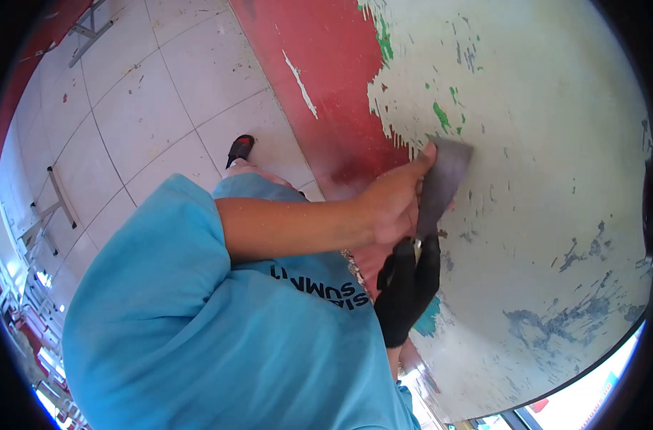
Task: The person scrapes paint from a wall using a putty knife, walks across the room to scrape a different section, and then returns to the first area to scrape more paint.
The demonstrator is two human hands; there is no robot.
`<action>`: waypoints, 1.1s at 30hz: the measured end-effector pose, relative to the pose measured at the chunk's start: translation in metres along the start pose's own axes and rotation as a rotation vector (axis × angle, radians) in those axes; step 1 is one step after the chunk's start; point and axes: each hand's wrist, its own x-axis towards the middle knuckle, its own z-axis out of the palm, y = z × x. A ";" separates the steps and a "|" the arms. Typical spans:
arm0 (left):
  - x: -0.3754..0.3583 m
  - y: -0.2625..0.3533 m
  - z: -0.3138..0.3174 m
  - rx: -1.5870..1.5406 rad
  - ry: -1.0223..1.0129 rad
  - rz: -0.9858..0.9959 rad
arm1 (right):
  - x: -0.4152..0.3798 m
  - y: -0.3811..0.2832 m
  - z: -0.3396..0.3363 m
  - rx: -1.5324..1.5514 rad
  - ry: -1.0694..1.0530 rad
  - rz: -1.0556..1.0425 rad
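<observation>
My right hand, in a black glove, is wrapped round the handle of a putty knife; the handle is mostly hidden in the glove. The wide grey blade of the putty knife lies close along a painted panel. My bare left hand grips the blade's side, its thumb near the far corner. Its other fingers are partly hidden behind the blade. Beside the blade's edge, red paint meets a pale, scraped area in a ragged line. Green flecks and grey patches mark the pale part.
The panel's curved edge runs along the right. At left lies a pale tiled floor with scattered specks. Metal frame legs stand on it, with more metal frames at the lower left. A dark shoe shows below my blue shirt.
</observation>
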 end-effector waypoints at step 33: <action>-0.005 0.003 -0.003 0.099 0.063 0.057 | -0.006 0.000 0.014 -0.043 0.026 -0.018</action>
